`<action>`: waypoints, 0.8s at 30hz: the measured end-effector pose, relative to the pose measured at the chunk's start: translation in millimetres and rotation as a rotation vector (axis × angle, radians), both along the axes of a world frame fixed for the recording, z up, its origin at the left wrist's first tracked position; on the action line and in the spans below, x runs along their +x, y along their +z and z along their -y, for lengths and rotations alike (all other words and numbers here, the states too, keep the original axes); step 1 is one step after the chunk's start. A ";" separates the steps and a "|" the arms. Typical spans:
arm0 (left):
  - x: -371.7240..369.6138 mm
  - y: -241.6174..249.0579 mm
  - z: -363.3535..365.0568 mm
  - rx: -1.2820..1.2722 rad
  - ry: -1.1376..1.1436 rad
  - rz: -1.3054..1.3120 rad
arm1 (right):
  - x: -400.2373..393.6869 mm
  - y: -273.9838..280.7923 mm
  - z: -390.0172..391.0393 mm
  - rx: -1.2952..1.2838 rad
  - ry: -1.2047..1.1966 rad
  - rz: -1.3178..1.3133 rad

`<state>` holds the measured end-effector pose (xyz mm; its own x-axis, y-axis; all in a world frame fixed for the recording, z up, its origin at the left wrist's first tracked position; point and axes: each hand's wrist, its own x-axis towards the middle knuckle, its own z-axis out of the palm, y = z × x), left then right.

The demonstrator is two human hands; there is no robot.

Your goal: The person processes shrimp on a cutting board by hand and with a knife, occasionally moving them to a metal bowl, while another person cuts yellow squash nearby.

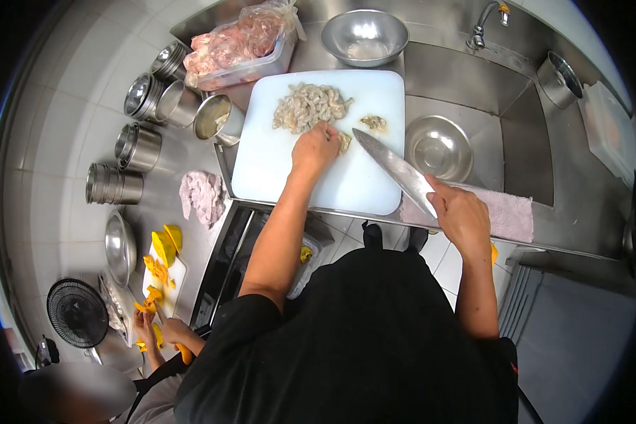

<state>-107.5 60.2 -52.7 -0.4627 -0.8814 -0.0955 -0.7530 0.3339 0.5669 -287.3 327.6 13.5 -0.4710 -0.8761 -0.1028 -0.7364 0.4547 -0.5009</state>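
A heap of grey, shrimp-like pieces lies on the upper part of a white cutting board. My left hand is closed at the heap's lower edge, its fingertips pinched on something too small to make out. Just right of those fingertips sits a small greenish-brown bit. Another small dark pile is farther right on the board. In my right hand is a large knife, held near the board's right edge with its tip pointing up-left over the board.
A metal bowl stands in the sink; another bowl is behind the board. A tub of bagged meat, metal pots and a pink cloth are left. At lower left, a co-worker's hands cut something yellow.
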 end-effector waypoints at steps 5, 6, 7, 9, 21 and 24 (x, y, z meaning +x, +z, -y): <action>-3.8 -4.1 -2.0 -0.133 -0.061 -0.019 | 4.4 0.7 4.9 0.001 0.051 -0.001; -5.0 -3.2 -2.7 -0.169 -0.088 -0.055 | 3.9 1.1 6.7 0.030 0.050 -0.004; -4.9 -2.0 -2.3 -0.181 -0.142 -0.078 | 2.3 -0.1 7.5 0.032 0.055 -0.010; -4.1 -0.5 -3.6 -0.198 -0.253 -0.124 | -0.6 -5.2 5.9 0.043 0.063 -0.020; 61.1 13.0 39.6 0.181 -0.055 -0.978 | 1.3 -13.7 2.4 0.016 0.027 0.053; 100.4 44.7 97.3 -0.030 0.117 -0.926 | -3.0 -2.3 2.8 0.093 -0.016 0.187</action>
